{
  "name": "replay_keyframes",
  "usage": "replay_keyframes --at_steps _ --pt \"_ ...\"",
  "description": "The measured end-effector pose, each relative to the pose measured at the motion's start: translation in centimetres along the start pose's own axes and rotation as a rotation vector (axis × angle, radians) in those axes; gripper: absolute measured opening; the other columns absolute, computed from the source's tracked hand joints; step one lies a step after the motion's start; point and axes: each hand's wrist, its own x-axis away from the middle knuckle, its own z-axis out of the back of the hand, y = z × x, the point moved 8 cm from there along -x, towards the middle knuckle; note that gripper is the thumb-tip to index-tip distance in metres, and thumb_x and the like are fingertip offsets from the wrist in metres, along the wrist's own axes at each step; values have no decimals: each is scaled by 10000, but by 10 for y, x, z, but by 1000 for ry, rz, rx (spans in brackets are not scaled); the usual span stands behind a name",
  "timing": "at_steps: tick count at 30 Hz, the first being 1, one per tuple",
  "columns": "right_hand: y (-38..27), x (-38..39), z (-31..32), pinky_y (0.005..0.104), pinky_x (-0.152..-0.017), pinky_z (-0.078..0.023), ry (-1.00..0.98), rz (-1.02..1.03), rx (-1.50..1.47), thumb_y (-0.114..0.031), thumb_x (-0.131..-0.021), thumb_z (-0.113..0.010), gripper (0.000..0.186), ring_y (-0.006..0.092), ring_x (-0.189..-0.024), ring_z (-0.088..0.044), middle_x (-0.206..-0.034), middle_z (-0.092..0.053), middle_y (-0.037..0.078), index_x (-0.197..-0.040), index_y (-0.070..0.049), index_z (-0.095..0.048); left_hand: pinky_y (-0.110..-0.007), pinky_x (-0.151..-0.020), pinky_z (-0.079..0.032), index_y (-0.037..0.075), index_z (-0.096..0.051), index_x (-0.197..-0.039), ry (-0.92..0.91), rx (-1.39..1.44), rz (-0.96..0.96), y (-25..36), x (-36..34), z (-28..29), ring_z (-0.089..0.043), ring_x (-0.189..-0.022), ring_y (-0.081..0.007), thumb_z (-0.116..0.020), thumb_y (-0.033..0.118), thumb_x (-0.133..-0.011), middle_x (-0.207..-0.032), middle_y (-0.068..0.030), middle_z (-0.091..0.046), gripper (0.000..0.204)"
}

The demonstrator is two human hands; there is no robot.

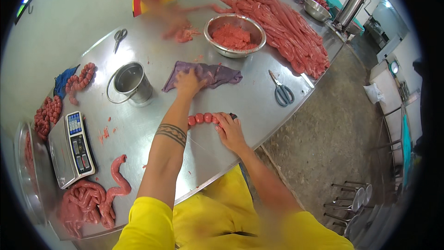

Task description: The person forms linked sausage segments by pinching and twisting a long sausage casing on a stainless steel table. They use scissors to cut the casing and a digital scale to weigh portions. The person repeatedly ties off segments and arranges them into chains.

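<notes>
My left hand (188,82) reaches forward and lies on a crumpled purple cloth (219,75), its fingers spread over the fabric. Closer to the table's near edge, my right hand (231,132) is curled over the right end of a short string of round pink sausage links (203,118). A small dark object (233,116) shows at its fingertips; I cannot make out what it is. My left forearm hides the string's other end. Right of the cloth lie dark-handled scissors (283,93), and a metal pail (145,90) stands to its left.
A steel bowl (235,54) holds ground meat, beside a big heap of filled casings (282,28). On the left are a scale (81,146), linked sausages (47,115) and a coiled sausage (88,201). Another person's blurred hands (171,21) work opposite. Stools (354,199) stand lower right.
</notes>
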Motion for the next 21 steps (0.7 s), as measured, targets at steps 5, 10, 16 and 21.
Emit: replay_keyframes --at_steps 5,10,16,21 --pt "5 -2 -5 495 -976 -418 -19 6 -33 -140 -950 -650 499 365 -1217 -573 -1379 -597 134 -1439 -107 -555 -501 -1064 -474 115 -598 -1444 -174 151 -202 -61 6 -29 -594 -1238 -442 -757 237 -902 -1288 -261 -640 578" --pt "-6 -10 8 508 -966 -439 50 13 -27 -191 -950 -684 476 376 -1191 -583 -1305 -614 136 -1409 -115 -585 -458 -1017 -490 12 -625 -1360 205 408 -182 -67 116 28 -632 -1137 -398 -767 296 -912 -1240 -225 -665 549" --pt "-23 -39 -24 515 -915 -483 -117 12 377 -187 -970 -685 429 378 -1079 -600 -1199 -616 131 -1391 -167 -600 -497 -911 -488 89 -703 -1031 16 -120 59 -71 254 35 -621 -1104 -347 -716 485 -934 -1136 -163 -655 408" --pt "-20 -62 -35 503 -906 -518 -191 -2 489 -211 -1028 -611 336 369 -1093 -608 -1212 -607 117 -1363 -200 -612 -476 -726 -509 115 -727 -865 -20 -65 -31 -81 247 28 -640 -864 -316 -700 479 -951 -857 -91 -640 375"
